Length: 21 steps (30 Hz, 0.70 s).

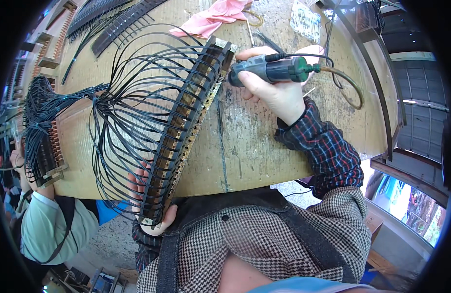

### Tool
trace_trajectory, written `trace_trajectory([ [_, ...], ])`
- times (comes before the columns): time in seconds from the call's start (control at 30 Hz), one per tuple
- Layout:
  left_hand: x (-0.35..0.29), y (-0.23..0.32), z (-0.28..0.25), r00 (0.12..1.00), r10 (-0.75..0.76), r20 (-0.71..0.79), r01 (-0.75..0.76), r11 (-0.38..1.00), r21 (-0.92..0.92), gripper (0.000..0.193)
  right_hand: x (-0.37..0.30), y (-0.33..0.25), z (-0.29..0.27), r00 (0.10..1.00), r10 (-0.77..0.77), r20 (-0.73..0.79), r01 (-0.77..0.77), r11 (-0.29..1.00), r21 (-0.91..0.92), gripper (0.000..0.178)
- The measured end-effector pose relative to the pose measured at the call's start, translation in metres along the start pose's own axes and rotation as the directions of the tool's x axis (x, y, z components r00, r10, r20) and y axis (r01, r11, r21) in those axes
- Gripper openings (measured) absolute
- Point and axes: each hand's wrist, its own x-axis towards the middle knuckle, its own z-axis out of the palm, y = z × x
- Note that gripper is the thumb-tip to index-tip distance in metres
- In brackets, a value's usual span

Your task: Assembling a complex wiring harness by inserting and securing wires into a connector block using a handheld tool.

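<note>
A long dark bar (179,117) with brass-coloured contacts and a row of holes lies slanted over the bench, its near end past the edge. Many black wires (132,117) fan out from it and gather into a tied bundle on the left. My left hand (159,227) is closed round the bar's near end, some fingers showing behind the wires. In my right hand (272,93) is a cylindrical power screwdriver (279,70), grey and black with a green rear end and a brown hose (358,95). Its front end is beside the bar's far end; the tip cannot be made out.
A similar wired bar (52,146) stands at the left, where another person's pale sleeve (52,229) shows. More black bars (123,24) lie at the far left. A pink cloth (211,19) and a clear plastic bag (305,22) lie on the worn bench (255,156).
</note>
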Motion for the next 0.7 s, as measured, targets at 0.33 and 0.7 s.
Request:
trace_trajectory([
  [0.33,0.002,0.006,0.001,1.0,-0.006,0.004,0.006,0.999,0.032,0.102,0.003,0.008,-0.001,0.997,-0.074,-0.003,0.074,0.995,-0.06,0.025],
  [0.7,0.003,0.023,0.011,1.0,-0.007,0.01,0.006,0.991,0.136,0.1,0.001,0.004,-0.003,1.0,-0.014,0.015,0.015,0.999,-0.042,0.027],
])
